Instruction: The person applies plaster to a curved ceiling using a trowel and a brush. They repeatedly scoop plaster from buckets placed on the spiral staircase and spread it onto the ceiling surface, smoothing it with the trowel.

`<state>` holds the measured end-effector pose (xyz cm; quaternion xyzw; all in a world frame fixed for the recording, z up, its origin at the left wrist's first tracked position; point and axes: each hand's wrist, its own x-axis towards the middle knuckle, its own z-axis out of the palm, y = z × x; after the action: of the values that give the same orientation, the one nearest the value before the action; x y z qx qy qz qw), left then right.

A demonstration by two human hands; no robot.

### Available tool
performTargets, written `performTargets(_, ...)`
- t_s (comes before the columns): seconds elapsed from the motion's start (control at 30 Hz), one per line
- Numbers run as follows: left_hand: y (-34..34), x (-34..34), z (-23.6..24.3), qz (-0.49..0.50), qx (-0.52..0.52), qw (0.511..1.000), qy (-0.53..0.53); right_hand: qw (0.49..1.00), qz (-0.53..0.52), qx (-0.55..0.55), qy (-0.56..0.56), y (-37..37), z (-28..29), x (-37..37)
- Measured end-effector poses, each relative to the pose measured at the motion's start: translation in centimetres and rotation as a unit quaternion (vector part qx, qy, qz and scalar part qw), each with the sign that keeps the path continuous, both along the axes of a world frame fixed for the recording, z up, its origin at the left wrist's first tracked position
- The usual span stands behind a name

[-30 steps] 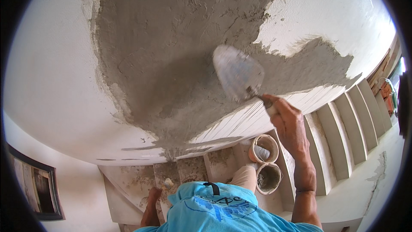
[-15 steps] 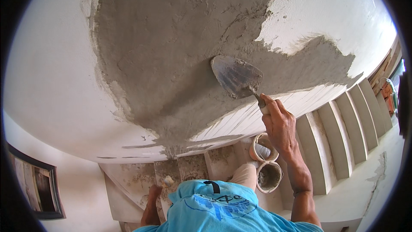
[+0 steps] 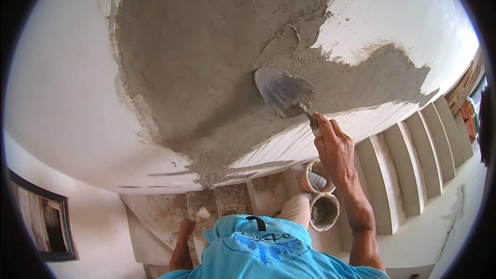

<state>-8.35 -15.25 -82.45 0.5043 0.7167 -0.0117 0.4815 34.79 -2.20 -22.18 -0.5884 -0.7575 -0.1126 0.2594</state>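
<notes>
My right hand (image 3: pixel 337 150) is closed around the handle of a trowel (image 3: pixel 285 92). The trowel's broad, mortar-smeared metal blade lies against the wall, over a large patch of wet grey mortar (image 3: pixel 191 46). Down at the lower left, my left hand (image 3: pixel 187 226) hangs with its fingers curled and nothing showing in it. It is near a small pale lump (image 3: pixel 203 213) on a step, a little apart from it. Beside my leg and below my right forearm stand two buckets: one (image 3: pixel 324 212) holds grey mortar, the other (image 3: pixel 316 176) has something pale inside.
White wall (image 3: pixel 57 82) surrounds the mortar patch, with streaks along its lower edge. Stairs (image 3: pixel 403 168) rise at the right, and mortar-spattered steps (image 3: pixel 232 200) lie below the wall. A dark-framed opening (image 3: pixel 44 219) is at the lower left, orange items (image 3: pixel 469 116) at the far right.
The trowel has shifted only slightly left along the wall. A curved ridge in the mortar above the blade shows more plainly. My left hand keeps its place.
</notes>
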Motion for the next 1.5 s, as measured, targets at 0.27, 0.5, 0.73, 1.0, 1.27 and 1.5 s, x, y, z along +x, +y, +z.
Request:
performTargets(0.27,-0.1,-0.8,-1.1,-0.134,0.099,0.986,0.008,0.993,0.008,0.069,0.092,1.0,4.5,-0.5)
performTargets(0.5,-0.2,-1.7,-1.0,-0.175,0.168,0.97,0.031,0.996,0.069,0.03,0.045,1.4,2.8,-0.4)
performTargets(0.73,-1.2,-1.9,-3.6,-0.172,0.134,0.976,0.002,0.993,0.076,-0.02,0.091,0.0,3.7,-0.3)
performTargets(1.0,0.1,0.2,-0.6,-0.097,0.096,0.991,-0.017,0.998,0.038,0.007,0.039,0.9,3.5,-1.1)
performTargets(1.27,-0.8,0.3,0.7,-0.042,-0.005,0.999,-0.029,0.989,0.066,-0.088,0.104,-1.1,3.5,-0.8)
performTargets(1.5,0.1,1.4,3.4,0.103,-0.025,0.993,-0.05,0.992,0.026,0.046,0.116,1.7,6.4,0.6)
